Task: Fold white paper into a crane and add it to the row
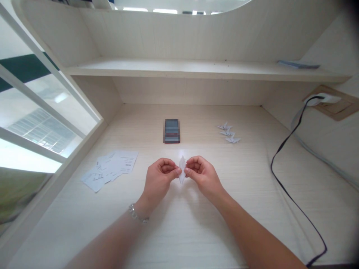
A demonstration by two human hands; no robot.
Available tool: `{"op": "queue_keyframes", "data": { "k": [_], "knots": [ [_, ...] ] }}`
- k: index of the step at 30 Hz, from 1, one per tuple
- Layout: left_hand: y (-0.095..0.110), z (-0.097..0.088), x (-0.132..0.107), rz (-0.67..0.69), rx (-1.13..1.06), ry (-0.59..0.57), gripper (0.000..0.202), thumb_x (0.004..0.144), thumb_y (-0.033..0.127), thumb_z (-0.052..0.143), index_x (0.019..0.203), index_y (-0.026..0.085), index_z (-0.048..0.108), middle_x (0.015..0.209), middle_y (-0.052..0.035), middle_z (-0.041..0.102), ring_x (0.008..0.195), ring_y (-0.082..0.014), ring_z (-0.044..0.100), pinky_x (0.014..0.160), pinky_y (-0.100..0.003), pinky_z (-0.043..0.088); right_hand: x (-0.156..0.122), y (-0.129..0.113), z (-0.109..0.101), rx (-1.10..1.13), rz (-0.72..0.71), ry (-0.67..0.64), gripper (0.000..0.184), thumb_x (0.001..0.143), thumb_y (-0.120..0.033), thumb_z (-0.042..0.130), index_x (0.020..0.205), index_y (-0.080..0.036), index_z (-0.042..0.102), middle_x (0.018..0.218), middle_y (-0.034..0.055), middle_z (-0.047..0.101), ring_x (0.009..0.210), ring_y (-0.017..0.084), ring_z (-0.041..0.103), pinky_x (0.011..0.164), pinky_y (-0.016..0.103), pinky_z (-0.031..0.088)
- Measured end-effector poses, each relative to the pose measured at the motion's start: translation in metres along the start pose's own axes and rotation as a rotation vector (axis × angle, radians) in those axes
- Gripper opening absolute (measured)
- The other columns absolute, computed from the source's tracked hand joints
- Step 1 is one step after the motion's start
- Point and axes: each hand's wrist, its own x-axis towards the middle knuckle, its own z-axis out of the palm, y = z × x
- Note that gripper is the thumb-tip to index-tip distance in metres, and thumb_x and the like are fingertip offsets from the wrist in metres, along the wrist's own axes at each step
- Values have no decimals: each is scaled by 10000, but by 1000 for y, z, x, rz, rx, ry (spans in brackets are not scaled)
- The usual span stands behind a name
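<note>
A small piece of folded white paper [182, 170], narrow and pointed at top and bottom, is held upright between both hands above the desk. My left hand [161, 173] pinches its left side between thumb and fingers. On the other side, my right hand [203, 175] pinches the right edge the same way. Several finished-looking folded paper cranes [228, 132] sit in a short row farther back on the right. To the left lies a loose pile of white paper sheets [112, 168] with printing and lines on them.
A phone [171, 130] with a blurred-out screen lies at the back middle of the desk [179, 231]. A black cable [286, 186] runs from a wall socket [336, 102] down the right side. Above spans a shelf [179, 69] with a flat bluish item [298, 64] on it.
</note>
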Motion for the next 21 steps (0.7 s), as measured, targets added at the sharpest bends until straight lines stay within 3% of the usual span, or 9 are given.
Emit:
{"op": "queue_keyframes", "data": {
  "k": [6, 10, 17, 21],
  "knots": [
    [-1, 0, 1, -83, -80, -77, 255, 618, 191, 730, 814, 119, 584, 711, -33, 647, 661, -135, 617, 633, -272, 521, 1, 1, 0, 10, -7, 61, 226, 645, -225, 681, 785, -196, 507, 685, -18, 568, 639, 123, 552, 601, 260, 468],
    [-1, 1, 1, -103, -115, -42, 276, 611, 188, 735, 826, 127, 574, 702, -20, 643, 662, -127, 612, 634, -271, 530, 1, 2, -1, 9, 6, 71, 209, 664, -263, 672, 793, -191, 525, 700, -8, 582, 654, 135, 572, 620, 281, 487],
    [-1, 1, 3, -117, -147, 21, 311, 595, 195, 740, 843, 135, 563, 682, -2, 631, 650, -117, 604, 651, -288, 538, -6, -3, 0, -340, -130, 151, 115, 755, -293, 592, 807, -192, 608, 786, 33, 632, 705, 159, 589, 642, 281, 466],
    [0, 1, 3, -132, -152, 33, 324, 577, 208, 748, 834, 132, 566, 671, -3, 630, 623, -115, 601, 629, -282, 535, -7, -2, 2, -382, -149, 129, 126, 756, -302, 592, 813, -194, 623, 803, 45, 649, 737, 176, 602, 665, 289, 473]
  ]
}}
